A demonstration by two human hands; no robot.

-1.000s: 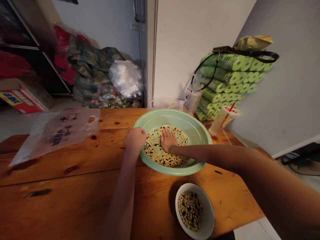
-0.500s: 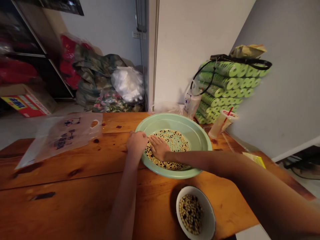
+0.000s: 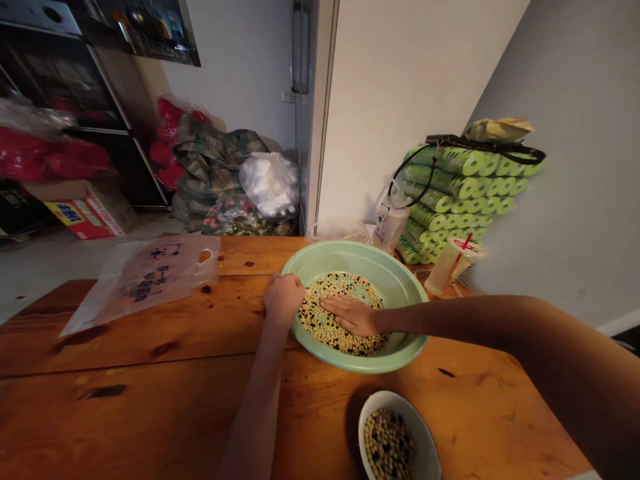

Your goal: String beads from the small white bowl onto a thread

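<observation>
A pale green plastic basin [image 3: 400,283] stands on the wooden table. Across its bottom lies a layer of mixed beans [image 3: 320,323], mostly yellowish with black ones among them. My left hand [image 3: 285,298] grips the basin's left rim, its fingers curled over the edge. Inside the basin, my right hand [image 3: 355,315] lies flat on the beans, palm down, fingers stretched to the left. Nearer to me, a white bowl [image 3: 425,443] holds more beans, yellowish and dark; its lower edge is cut off by the frame.
A flattened plastic bag [image 3: 145,273] lies on the table [image 3: 175,387] at left. A drink cup [image 3: 447,267] with a red straw stands right of the basin. Behind it are stacked green-wrapped rolls [image 3: 450,193] and a bag-wrapped cup [image 3: 391,223].
My right hand has slid across the beans to the right, and beans now cover more of the basin's middle. My left hand stays on the rim. The camera view has shifted slightly.
</observation>
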